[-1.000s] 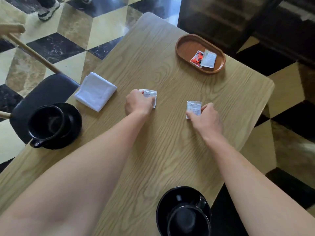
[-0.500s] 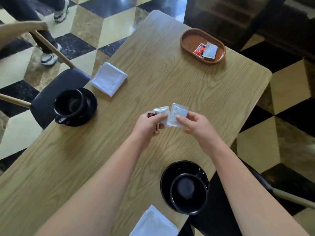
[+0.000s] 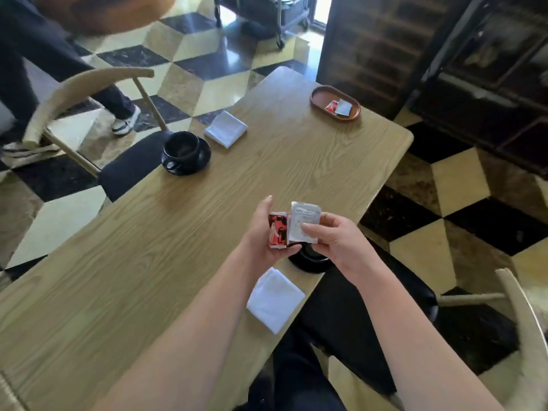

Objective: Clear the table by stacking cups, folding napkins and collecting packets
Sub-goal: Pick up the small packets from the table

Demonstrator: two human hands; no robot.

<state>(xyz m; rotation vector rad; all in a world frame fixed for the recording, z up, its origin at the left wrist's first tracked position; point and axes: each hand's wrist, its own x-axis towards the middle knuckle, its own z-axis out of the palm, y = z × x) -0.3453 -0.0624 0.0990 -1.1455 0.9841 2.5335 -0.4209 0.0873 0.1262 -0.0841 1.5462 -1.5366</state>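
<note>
Left hand: raised above the desk, palm turned right, fingers cupped behind the red packet; grip holds it.
Right hand: thumb pinches the silver packet against the red one; grip closed on it.
Tray: far right corner, two packets inside.
Cup: far left edge, on its saucer.

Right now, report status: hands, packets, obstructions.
Left hand holds red printed packet; right hand pinches silver foil packet. Oval brown wooden tray at far corner, two packets inside. Path over table unobstructed.
</note>
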